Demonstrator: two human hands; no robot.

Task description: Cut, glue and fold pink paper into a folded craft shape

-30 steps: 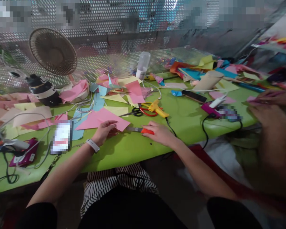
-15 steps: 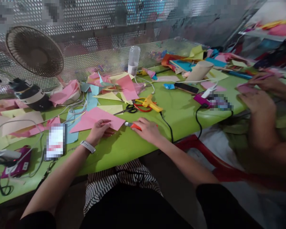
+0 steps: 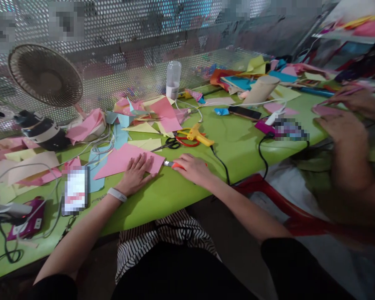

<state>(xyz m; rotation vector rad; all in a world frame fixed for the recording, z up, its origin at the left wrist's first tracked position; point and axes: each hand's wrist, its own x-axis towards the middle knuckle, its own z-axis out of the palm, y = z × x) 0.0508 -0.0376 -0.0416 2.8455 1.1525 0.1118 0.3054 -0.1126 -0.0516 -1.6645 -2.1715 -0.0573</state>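
A pink sheet of paper [image 3: 114, 161] lies on the green table in front of me. My left hand [image 3: 137, 174] rests flat on it with the fingers spread. My right hand [image 3: 192, 168] is closed around a red-orange utility knife [image 3: 177, 165], whose metal blade end points left at the paper's right corner. Just beyond the paper are black-handled scissors [image 3: 171, 143], and a yellow hot glue gun [image 3: 197, 135] lies beside them, over something with red handles. My right palm hides part of the knife.
Paper scraps [image 3: 165, 114] are heaped along the back. A phone [image 3: 75, 191] and a purple power strip [image 3: 28, 218] lie left, near a fan [image 3: 45, 77] and a black bottle [image 3: 40, 129]. At right, another person's hands [image 3: 346, 125] hold pink paper.
My left hand has gone from curled fingers at the paper's edge to lying flat and spread on top of it. My right hand keeps the knife in nearly the same place.
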